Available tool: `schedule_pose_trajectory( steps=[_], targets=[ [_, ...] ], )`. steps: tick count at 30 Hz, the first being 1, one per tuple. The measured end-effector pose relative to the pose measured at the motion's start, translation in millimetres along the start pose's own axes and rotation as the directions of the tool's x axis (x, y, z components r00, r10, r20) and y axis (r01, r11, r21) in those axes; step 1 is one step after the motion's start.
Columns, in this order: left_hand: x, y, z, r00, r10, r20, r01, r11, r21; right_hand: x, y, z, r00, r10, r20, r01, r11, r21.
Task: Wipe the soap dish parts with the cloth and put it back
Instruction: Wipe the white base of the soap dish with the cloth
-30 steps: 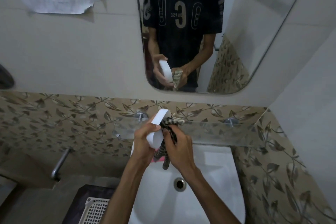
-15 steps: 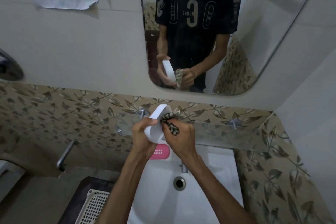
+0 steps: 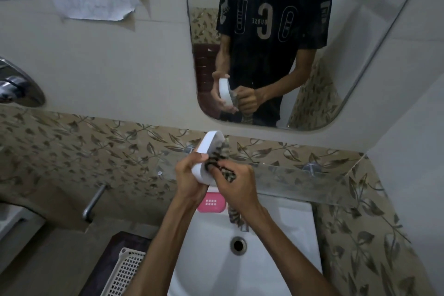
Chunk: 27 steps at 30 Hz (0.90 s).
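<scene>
My left hand [image 3: 188, 173] grips the white oval soap dish base [image 3: 206, 151], held tilted on edge above the sink. In my right hand [image 3: 236, 182] a checked cloth [image 3: 219, 160] is bunched and pressed into the hollow of the dish; its loose end hangs down below the hand. The pink perforated soap dish insert [image 3: 211, 203] lies flat on the sink's back ledge, just beneath both hands.
A white sink [image 3: 276, 259] with a drain hole [image 3: 238, 244] lies below. A glass shelf [image 3: 300, 181] runs along the leaf-patterned tiles behind my hands. A white plastic basket [image 3: 127, 271] sits lower left, a metal tap [image 3: 93, 200] to the left, a mirror [image 3: 360, 43] above.
The white dish has been turned in my left hand and the cloth pushed deeper inside it. The view has shifted down-left, uncovering the pink insert on the sink ledge.
</scene>
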<state>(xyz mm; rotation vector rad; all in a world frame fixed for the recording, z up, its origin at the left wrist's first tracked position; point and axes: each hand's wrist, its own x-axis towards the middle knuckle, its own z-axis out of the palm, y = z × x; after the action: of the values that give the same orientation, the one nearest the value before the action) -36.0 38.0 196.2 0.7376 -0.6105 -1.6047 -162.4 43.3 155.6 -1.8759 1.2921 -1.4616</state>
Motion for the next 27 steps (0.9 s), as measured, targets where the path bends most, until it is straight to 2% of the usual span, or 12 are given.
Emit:
schedule_pose_trajectory(
  steps=[2, 6, 9, 13, 15, 17, 20, 23, 25, 27],
  targets=[
    [1, -3, 2, 0.999, 0.018, -0.029, -0.019, 1.000, -0.014, -6, -3, 3, 0.998, 0.060, -0.037, -0.059, 0.998, 0.029],
    [0, -8, 0, 0.997, 0.053, -0.049, -0.054, 0.998, -0.028, -26, -20, 13, 0.969, 0.237, 0.071, -0.247, 0.946, 0.208],
    [2, -12, 1, 0.996, 0.069, -0.062, -0.071, 0.997, -0.019, -15, -17, 2, 0.963, 0.255, 0.086, -0.266, 0.948, 0.175],
    [6, -16, 6, 0.984, 0.159, -0.085, -0.149, 0.982, 0.116, -22, -33, 7, 0.946, 0.317, 0.074, -0.325, 0.916, 0.237],
    [5, -16, 6, 0.967, 0.237, -0.092, -0.208, 0.947, 0.246, -23, -37, 7, 0.926, 0.357, 0.123, -0.377, 0.868, 0.322],
    [5, -16, 6, 0.957, 0.279, -0.074, -0.242, 0.915, 0.321, -20, -37, 2, 0.925, 0.331, 0.188, -0.377, 0.862, 0.338],
    [4, -14, 9, 0.956, 0.292, -0.034, -0.267, 0.909, 0.320, -19, -34, -3, 0.945, 0.259, 0.198, -0.310, 0.904, 0.295],
    [0, -12, 9, 0.986, 0.152, -0.071, -0.133, 0.966, 0.223, -17, -27, -5, 0.979, 0.147, 0.141, -0.177, 0.958, 0.225],
    [-3, -6, 6, 0.994, 0.042, -0.099, -0.015, 0.964, 0.264, -13, -21, -9, 0.990, -0.012, 0.138, -0.007, 0.991, 0.134],
    [-6, 3, 3, 0.993, -0.089, -0.082, 0.108, 0.960, 0.257, -8, -15, -17, 0.961, -0.221, 0.164, 0.228, 0.973, -0.023]
  ],
)
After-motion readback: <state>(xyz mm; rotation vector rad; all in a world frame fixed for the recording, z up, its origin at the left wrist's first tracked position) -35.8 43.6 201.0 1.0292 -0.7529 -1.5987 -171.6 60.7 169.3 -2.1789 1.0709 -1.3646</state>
